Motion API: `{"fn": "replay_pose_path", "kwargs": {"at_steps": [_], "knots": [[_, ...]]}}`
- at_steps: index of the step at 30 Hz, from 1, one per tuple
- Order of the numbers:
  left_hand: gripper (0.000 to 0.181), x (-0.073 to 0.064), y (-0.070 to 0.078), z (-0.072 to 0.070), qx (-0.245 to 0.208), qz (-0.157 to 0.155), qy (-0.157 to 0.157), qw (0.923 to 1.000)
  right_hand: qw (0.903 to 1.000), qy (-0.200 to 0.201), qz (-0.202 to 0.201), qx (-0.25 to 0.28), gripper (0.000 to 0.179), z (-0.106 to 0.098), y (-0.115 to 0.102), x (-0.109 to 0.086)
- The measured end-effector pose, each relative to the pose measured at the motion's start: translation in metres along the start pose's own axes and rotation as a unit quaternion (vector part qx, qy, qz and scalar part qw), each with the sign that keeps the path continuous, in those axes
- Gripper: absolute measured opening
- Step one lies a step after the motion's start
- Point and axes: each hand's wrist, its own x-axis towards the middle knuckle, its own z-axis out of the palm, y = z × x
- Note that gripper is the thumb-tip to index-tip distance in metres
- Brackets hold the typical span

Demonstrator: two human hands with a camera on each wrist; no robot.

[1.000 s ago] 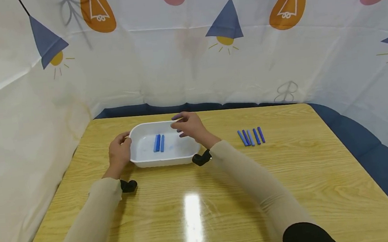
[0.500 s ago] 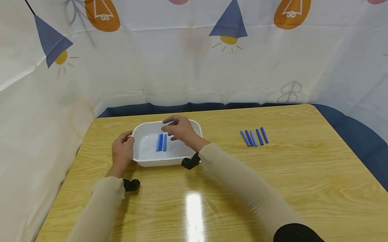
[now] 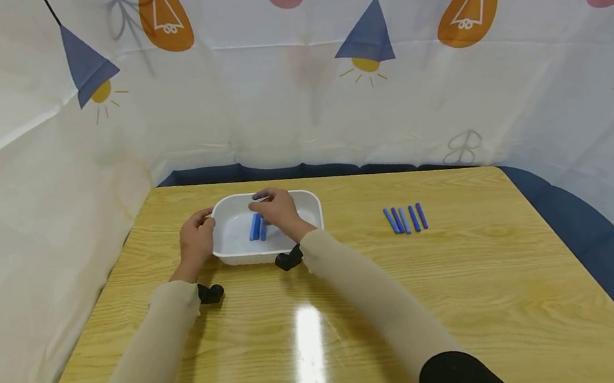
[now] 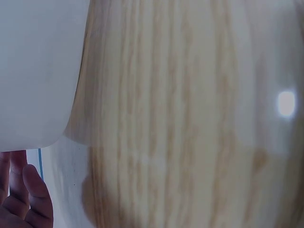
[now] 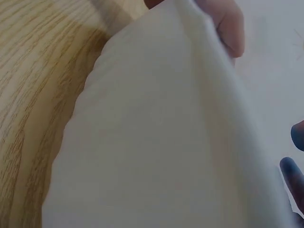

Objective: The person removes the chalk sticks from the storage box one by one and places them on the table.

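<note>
A white plastic tray (image 3: 308,207) sits on the table. My left hand (image 3: 196,237) grips its left end, thumb at the rim; the left wrist view shows its fingers (image 4: 35,190) beside the tray's outer wall. Inside lie a few short blue chalk-like sticks (image 3: 255,228), side by side, partly covered by my right hand (image 3: 278,210). That hand hovers over the tray with loosely bent fingers. In the right wrist view, its bluish fingertips (image 5: 289,167) are apart, with nothing visible between them. Faint blue smears show on the fingers.
Several more blue sticks (image 3: 405,220) lie in a loose row on the wooden table (image 3: 464,300), right of the tray. A white printed cloth (image 3: 276,107) hangs behind the table and along its left side. Dark blue padding (image 3: 573,213) borders the right edge.
My right hand has moved left across the tray, from its right end to over the sticks. My left hand keeps its grip; the whole view has shifted slightly.
</note>
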Motion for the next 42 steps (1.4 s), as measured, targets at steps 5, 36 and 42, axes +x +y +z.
{"fn": "replay_pose_path", "kwargs": {"at_steps": [5, 36, 42], "knots": [[0.045, -0.001, 0.0, 0.001, -0.003, 0.002, 0.0, 1.0, 0.9999, 0.012, 0.004, -0.011, 0.033, 0.003, 0.007, 0.0], [0.044, -0.001, -0.002, 0.0, -0.014, 0.01, 0.005, 0.9998, 0.9882, 0.014, 0.052, -0.143, 0.037, 0.01, 0.028, 0.007], [0.044, -0.001, -0.002, 0.0, -0.013, 0.004, 0.002, 0.9999, 0.9862, 0.016, 0.061, -0.153, 0.039, 0.011, 0.028, 0.007]]}}
